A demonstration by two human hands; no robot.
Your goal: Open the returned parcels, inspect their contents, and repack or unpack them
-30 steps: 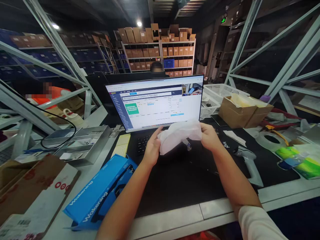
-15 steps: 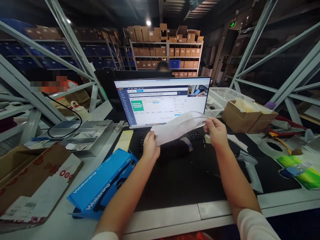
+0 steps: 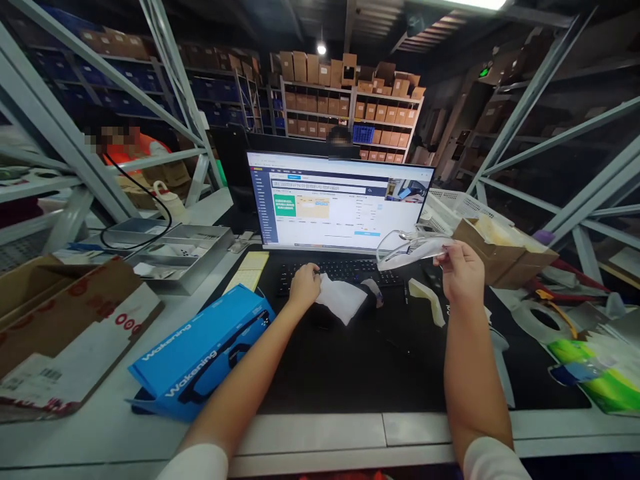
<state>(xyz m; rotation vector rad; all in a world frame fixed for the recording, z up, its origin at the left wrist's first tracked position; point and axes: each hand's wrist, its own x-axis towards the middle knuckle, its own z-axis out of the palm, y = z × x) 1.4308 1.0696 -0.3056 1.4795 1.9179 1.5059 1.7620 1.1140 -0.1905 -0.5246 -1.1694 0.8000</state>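
My left hand (image 3: 305, 285) is closed on one end of a crumpled white pouch (image 3: 344, 300), which hangs over the front of the black keyboard (image 3: 345, 270). In my right hand (image 3: 463, 268), raised in front of the monitor's lower right corner, is a thin, see-through item (image 3: 413, 250) that looks like clear-framed glasses. Its outline reaches left from my fingertips; finer details are blurred. The two hands are well apart. Below my right hand a pale folded strip (image 3: 427, 301) lies on the black desk mat (image 3: 360, 373).
A lit monitor (image 3: 325, 200) stands behind the keyboard. To the left are a blue box (image 3: 200, 353), an opened carton (image 3: 75, 333) and a grey divided tray (image 3: 187, 257). On the right sit a cardboard box (image 3: 505, 253), tape roll (image 3: 540, 323) and green packet (image 3: 600, 377). Metal struts flank the desk.
The white pouch, held between both hands before, has come down with my left hand. My right hand has moved right with the clear item, now out of the pouch. The camera view has shifted.
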